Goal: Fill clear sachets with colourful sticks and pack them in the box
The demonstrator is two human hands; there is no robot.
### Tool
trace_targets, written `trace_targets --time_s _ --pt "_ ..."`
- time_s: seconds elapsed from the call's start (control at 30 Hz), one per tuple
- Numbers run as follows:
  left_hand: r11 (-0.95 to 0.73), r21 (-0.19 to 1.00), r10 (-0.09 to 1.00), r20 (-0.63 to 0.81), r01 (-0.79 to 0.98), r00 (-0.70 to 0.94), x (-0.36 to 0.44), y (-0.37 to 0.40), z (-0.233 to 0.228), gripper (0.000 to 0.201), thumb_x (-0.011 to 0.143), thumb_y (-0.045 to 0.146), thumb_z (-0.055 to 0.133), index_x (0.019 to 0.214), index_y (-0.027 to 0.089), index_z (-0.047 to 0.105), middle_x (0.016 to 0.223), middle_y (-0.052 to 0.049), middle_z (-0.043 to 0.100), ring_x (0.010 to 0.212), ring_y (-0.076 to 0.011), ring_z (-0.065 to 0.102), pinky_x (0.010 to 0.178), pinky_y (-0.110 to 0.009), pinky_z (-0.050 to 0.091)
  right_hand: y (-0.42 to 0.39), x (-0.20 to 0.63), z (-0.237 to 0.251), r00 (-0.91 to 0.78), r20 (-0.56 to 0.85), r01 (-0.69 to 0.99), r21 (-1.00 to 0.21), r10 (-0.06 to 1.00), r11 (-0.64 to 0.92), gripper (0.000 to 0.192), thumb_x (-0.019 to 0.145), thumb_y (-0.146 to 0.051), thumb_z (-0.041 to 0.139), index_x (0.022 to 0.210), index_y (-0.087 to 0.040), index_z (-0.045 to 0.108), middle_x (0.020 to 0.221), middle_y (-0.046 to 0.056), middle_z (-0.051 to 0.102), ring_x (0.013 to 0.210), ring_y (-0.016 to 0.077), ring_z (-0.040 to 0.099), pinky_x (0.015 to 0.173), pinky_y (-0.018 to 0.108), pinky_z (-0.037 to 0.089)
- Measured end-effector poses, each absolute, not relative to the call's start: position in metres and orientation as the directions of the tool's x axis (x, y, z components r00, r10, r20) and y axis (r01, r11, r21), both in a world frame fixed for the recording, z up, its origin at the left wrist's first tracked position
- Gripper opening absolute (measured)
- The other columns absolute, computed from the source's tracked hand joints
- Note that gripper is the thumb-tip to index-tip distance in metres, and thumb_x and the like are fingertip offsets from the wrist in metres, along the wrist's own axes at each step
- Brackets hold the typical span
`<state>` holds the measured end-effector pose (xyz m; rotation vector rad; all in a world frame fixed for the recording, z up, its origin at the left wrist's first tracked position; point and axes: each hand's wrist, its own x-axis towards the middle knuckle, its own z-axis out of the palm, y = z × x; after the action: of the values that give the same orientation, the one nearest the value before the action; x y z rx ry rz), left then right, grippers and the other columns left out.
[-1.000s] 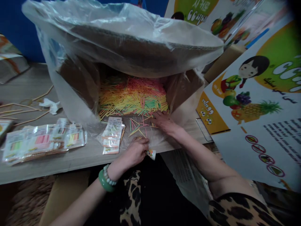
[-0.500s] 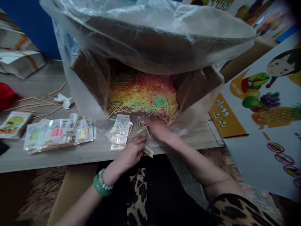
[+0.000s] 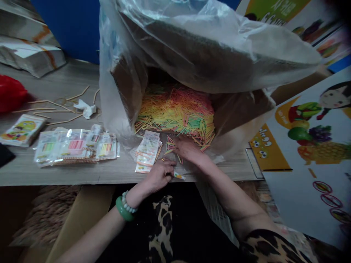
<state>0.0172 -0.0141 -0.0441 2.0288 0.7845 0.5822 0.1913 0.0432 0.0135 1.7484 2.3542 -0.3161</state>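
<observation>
Thin coloured sticks in yellow, pink and green fill a plastic-lined cardboard box lying open toward me. At its front lip my right hand reaches in, its fingers bent and closed on a few loose sticks; the fingertips are partly hidden. My left hand rests at the table's front edge, fingers closed on a small printed packet, of which only one end shows. Just left of that hand lies a small overlapping pile of clear packets with orange-striped edges.
Filled clear packets lie in a row at left, beside a small printed carton. Behind them are tan bent sticks, crumpled white paper and a red bag. A large printed box stands at right.
The view has shifted, so the scene sits further right. My right hand's fingers are now closer to the loose sticks, which lie more bunched. My left hand keeps its hold.
</observation>
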Motion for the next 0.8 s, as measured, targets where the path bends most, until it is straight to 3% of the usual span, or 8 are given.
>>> trace_targets --time_s 0.13,0.23,0.33,0.47,0.57,0.67,0.73,0.8 --pt "-0.438 0.838 0.712 0.103 0.326 0.694 0.018 -0.015 -0.043 0.018 0.070 0.003 0.059 0.067 0.018 0.069 0.111 -0.008 0.073 0.104 -0.0241 0.065 0.093 -0.043 0.049 0.051 0.180 0.006 -0.288 -0.259 0.954 0.004 0.922 0.300 0.036 0.091 -0.008 0.038 0.114 -0.011 0.065 0.112 0.019 0.068 0.105 0.0307 0.061 0.091 0.041 0.044" --pt "-0.442 0.836 0.713 0.107 0.325 0.693 0.018 -0.015 -0.043 0.017 0.070 0.004 0.060 0.067 0.018 0.068 0.111 -0.008 0.074 0.102 -0.0240 0.065 0.092 -0.042 0.049 0.051 0.174 0.000 -0.262 -0.191 0.960 0.053 0.946 0.276 0.038 0.089 -0.007 0.036 0.114 -0.009 0.064 0.114 0.022 0.067 0.106 0.0325 0.060 0.091 0.044 0.044" --pt "-0.443 0.839 0.721 0.124 0.316 0.682 0.018 -0.015 -0.044 0.016 0.070 0.004 0.061 0.067 0.018 0.068 0.109 -0.008 0.074 0.100 -0.0238 0.065 0.091 -0.042 0.049 0.053 0.178 -0.006 -0.189 -0.179 0.980 0.022 0.965 0.196 0.038 0.089 -0.008 0.036 0.116 -0.010 0.062 0.111 0.021 0.067 0.103 0.0309 0.062 0.090 0.042 0.045" --pt "-0.464 0.838 0.711 0.160 0.286 0.684 0.019 -0.015 -0.048 0.014 0.070 0.005 0.063 0.065 0.017 0.068 0.105 -0.009 0.074 0.099 -0.0237 0.066 0.091 -0.041 0.048 0.061 0.200 -0.006 -0.091 -0.198 0.993 -0.094 0.976 0.074 0.033 0.088 -0.010 0.037 0.111 -0.012 0.060 0.102 0.016 0.069 0.092 0.0257 0.064 0.079 0.034 0.046" --pt "-0.464 0.837 0.708 0.154 0.289 0.689 0.019 -0.013 -0.050 0.014 0.071 0.005 0.063 0.065 0.017 0.068 0.107 -0.009 0.074 0.101 -0.0239 0.066 0.092 -0.042 0.048 0.061 0.216 -0.001 0.031 -0.122 0.945 -0.319 0.992 -0.068 0.030 0.091 -0.019 0.036 0.114 -0.014 0.054 0.099 0.011 0.068 0.085 0.0223 0.063 0.074 0.031 0.046" --pt "-0.448 0.840 0.710 0.126 0.306 0.692 0.018 -0.013 -0.049 0.015 0.072 0.006 0.063 0.065 0.018 0.068 0.109 -0.009 0.074 0.103 -0.0236 0.066 0.094 -0.043 0.047 0.055 0.225 0.003 0.086 -0.038 0.844 -0.528 0.996 -0.093 0.032 0.093 -0.023 0.029 0.114 -0.016 0.052 0.096 0.007 0.067 0.085 0.0196 0.061 0.076 0.030 0.047" --pt "-0.444 0.840 0.711 0.118 0.312 0.693 0.018 -0.013 -0.048 0.015 0.072 0.006 0.064 0.065 0.018 0.068 0.109 -0.009 0.074 0.104 -0.0238 0.066 0.095 -0.043 0.047 0.049 0.225 0.003 0.045 -0.019 0.826 -0.562 0.999 -0.048 0.034 0.093 -0.022 0.027 0.112 -0.017 0.055 0.099 0.007 0.068 0.090 0.0189 0.061 0.080 0.029 0.047" --pt "-0.437 0.844 0.712 0.115 0.310 0.692 0.018 -0.014 -0.047 0.014 0.071 0.005 0.064 0.067 0.018 0.069 0.109 -0.010 0.074 0.106 -0.0240 0.066 0.095 -0.044 0.046 0.042 0.222 0.003 0.003 -0.027 0.874 -0.486 1.000 -0.016 0.035 0.094 -0.022 0.029 0.112 -0.018 0.058 0.106 0.007 0.069 0.097 0.0197 0.062 0.084 0.030 0.047"
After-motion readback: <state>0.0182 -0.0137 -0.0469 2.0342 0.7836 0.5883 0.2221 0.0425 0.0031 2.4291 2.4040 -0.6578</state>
